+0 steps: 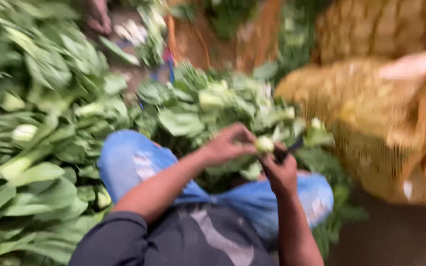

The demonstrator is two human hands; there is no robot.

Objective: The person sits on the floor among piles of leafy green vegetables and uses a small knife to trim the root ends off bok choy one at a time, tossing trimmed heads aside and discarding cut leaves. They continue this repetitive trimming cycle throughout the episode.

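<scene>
The picture is blurred by motion. My left hand (229,144) grips a leafy green vegetable head (264,144) by its pale cut base. My right hand (282,173) is closed on a dark-handled knife (292,148), held against that base. Both hands meet above my knees, which are in torn blue jeans (134,162). Green leaves of the held vegetable hang down behind my hands.
Heaps of leafy greens (35,123) lie to the left and ahead (208,103). Yellow mesh sacks (371,98) stand at the right. Another person's foot (98,17) shows at the top left. Bare brown floor (400,236) lies at the lower right.
</scene>
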